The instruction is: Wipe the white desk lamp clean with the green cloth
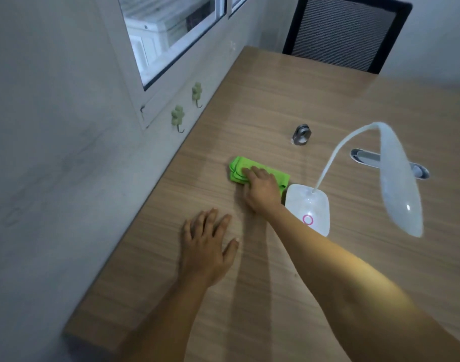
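Observation:
A folded green cloth (239, 170) lies on the wooden desk (275, 105), just left of the lamp's base. My right hand (261, 189) rests on top of the cloth, fingers curled over its near part; whether it grips the cloth I cannot tell. The white desk lamp (400, 178) stands to the right: a flat base with a pink ring, a bent neck and a long head that hangs over the desk. My left hand (206, 246) lies flat on the desk nearer to me, fingers apart, holding nothing.
A small metal ring-shaped piece (302, 134) sits behind the cloth. A long metal cable slot (364, 156) runs in the desk behind the lamp head. A black mesh chair (346, 32) stands at the far end. The wall with two green hooks (177, 116) borders the desk's left edge.

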Available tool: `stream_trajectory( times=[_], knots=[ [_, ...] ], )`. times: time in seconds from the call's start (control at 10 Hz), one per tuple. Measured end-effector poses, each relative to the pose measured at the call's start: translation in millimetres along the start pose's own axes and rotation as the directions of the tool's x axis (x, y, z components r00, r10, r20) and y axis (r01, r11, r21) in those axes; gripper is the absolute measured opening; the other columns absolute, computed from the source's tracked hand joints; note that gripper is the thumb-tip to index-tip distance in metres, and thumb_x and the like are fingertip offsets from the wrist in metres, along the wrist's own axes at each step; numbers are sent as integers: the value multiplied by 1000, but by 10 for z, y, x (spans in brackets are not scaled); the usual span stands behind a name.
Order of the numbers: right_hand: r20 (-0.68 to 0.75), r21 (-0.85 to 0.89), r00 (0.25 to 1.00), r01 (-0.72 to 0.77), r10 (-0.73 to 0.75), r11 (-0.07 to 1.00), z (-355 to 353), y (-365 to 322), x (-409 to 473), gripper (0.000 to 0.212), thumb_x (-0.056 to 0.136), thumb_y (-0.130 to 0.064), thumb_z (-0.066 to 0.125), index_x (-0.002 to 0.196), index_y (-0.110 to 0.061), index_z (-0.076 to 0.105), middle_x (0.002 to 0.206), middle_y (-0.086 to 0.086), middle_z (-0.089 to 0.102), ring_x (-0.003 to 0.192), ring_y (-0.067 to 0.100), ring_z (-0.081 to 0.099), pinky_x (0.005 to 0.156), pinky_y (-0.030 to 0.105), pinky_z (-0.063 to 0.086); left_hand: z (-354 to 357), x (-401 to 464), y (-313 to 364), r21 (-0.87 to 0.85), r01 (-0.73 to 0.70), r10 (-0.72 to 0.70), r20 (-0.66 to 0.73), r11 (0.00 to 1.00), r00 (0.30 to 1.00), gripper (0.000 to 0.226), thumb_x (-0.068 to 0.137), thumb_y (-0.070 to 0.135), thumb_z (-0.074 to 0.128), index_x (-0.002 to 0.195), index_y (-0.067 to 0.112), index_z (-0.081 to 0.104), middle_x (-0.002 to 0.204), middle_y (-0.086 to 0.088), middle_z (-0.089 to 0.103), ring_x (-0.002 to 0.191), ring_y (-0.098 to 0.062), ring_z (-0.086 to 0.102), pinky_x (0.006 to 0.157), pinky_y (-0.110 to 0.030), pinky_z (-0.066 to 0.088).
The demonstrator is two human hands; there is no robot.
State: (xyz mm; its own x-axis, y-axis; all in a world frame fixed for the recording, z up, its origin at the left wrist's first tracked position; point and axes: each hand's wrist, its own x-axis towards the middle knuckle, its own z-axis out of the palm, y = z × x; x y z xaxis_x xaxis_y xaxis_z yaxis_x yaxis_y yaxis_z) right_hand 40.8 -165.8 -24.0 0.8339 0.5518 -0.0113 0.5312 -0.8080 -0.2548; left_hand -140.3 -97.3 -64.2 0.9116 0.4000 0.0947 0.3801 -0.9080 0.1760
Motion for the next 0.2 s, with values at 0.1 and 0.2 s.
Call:
stream_trajectory(
  times=[0.1,0.2],
  knots=[
    [59,15,998,26,-27,1000,53,93,-44,51,96,-24,41,146,-20,31,157,8,28,145,28,23,121,46,18,5,-2,1,7,-10,10,-10,1000,1000,58,83,60,39,136,36,46,146,-1,49,134,-26,43,109,-54,29],
    [11,31,999,43,-43,999,27,55,-113,52,100,-34,35,149,-20,22,160,7,19,149,25,13,122,46,11,-10,0,0,-6,0,0,-4,1000,1000,58,83,60,37,135,36,46,146,-1,49,135,-25,42,109,-54,29]
  ],
)
